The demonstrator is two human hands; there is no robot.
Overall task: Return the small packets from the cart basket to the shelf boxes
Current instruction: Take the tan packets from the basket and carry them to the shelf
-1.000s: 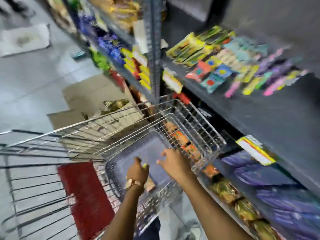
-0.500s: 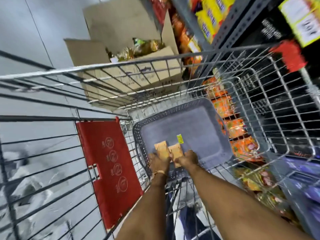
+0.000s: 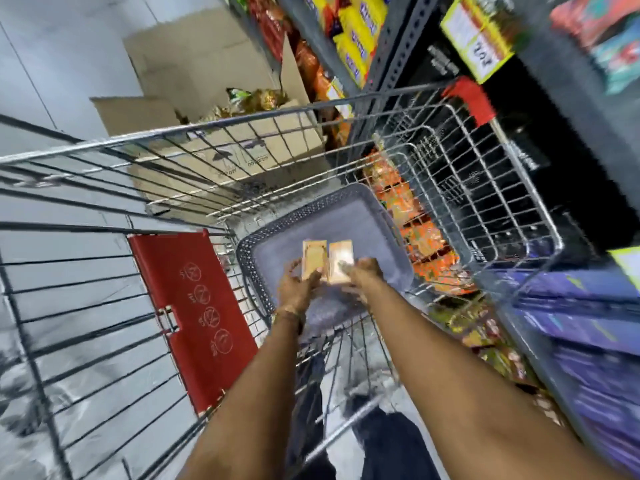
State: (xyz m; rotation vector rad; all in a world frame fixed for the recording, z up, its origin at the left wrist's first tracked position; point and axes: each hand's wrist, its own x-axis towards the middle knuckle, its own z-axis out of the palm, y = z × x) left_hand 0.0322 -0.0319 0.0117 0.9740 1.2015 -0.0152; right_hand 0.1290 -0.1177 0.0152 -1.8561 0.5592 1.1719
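A grey plastic basket (image 3: 375, 216) sits in the child seat of a wire shopping cart (image 3: 221, 124). Both my hands are low inside it. My left hand (image 3: 297, 289) grips a small tan packet (image 3: 313, 256) by its near end. My right hand (image 3: 360, 275) grips a second tan packet (image 3: 341, 259) right beside the first. The two packets stand side by side, lifted a little off the basket floor. The rest of the basket floor looks bare. The shelves (image 3: 568, 81) with goods rise on the right.
A red seat flap (image 3: 197, 317) hangs on the cart at left. An open cardboard box (image 3: 221, 67) with snack bags stands on the floor beyond the cart. Orange packets (image 3: 420, 240) fill a low shelf behind the cart's wire side. Yellow price tags (image 3: 476, 36) hang on the shelf edge.
The view swung down from the shelf into the cart. Both hands reached into the basket and closed on the two tan packets, which now sit slightly higher than half a second ago.
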